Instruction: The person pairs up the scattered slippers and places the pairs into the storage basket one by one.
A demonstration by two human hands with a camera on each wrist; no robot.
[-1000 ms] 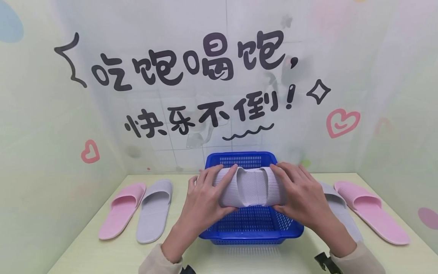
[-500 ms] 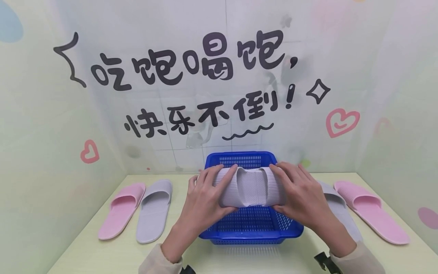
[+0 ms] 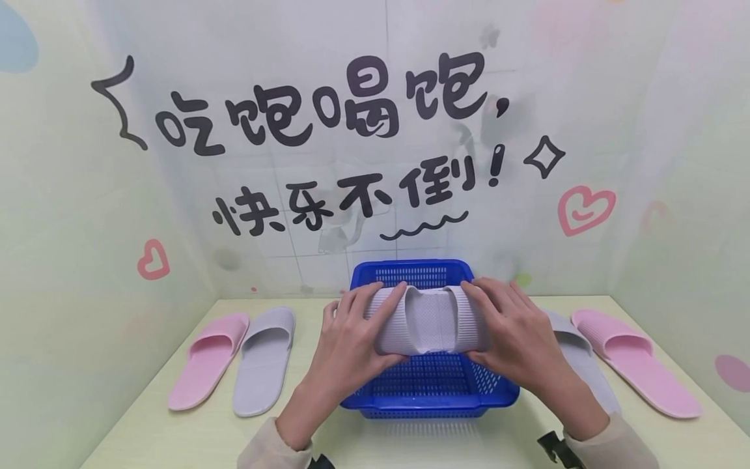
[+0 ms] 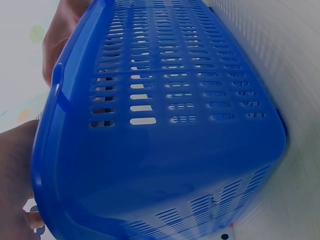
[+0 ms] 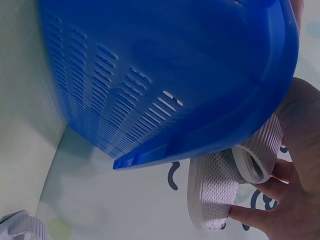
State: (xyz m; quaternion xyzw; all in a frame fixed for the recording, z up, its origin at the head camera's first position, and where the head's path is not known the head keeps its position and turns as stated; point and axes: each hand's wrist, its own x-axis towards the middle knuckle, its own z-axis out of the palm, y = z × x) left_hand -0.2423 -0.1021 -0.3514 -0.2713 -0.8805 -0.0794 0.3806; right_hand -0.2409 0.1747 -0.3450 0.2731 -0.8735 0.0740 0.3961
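Above the blue plastic basket (image 3: 428,400) I hold what looks like a pair of pale lavender slippers (image 3: 433,322) fitted together. A ribbed upper shows at each end, with textured sole between them. My left hand (image 3: 351,339) grips the left end, fingers over the top and thumb below. At the right end my right hand (image 3: 520,329) grips in the same way. In the right wrist view, the slippers' textured sole (image 5: 217,187) shows past the basket rim, with fingers on it. The left wrist view mostly shows the basket's slotted side (image 4: 165,145), hiding the slippers.
On the table's left lie a pink slipper (image 3: 205,368) and a grey slipper (image 3: 263,368). To the right lie another grey slipper (image 3: 588,365), partly behind my right arm, and another pink slipper (image 3: 650,378). A printed wall (image 3: 328,163) stands behind the table (image 3: 146,436).
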